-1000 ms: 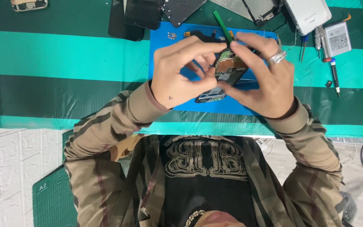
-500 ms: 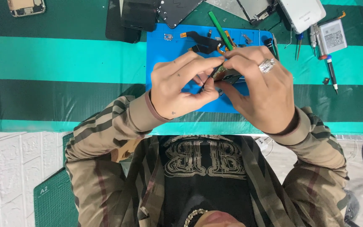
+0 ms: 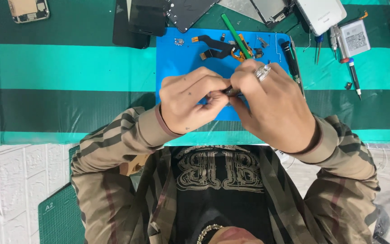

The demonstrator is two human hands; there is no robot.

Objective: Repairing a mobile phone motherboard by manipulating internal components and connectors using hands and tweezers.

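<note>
Head view showed your left hand [image 3: 190,105] and right hand [image 3: 271,108] pinching a small dark part [image 3: 230,91] between fingertips above the blue mat [image 3: 177,63], flex cables [image 3: 217,47] beyond the grip already removed, refitting undone.

I see a bench covered in green and teal striped sheeting [image 3: 68,68]. A blue work mat [image 3: 181,63] lies on it at centre. Far left lies an opened phone [image 3: 28,10]; dark phone panels [image 3: 147,18] sit at the far edge. To the right lie a white box [image 3: 321,13], a battery [image 3: 355,38] and a screwdriver [image 3: 354,77].
</note>
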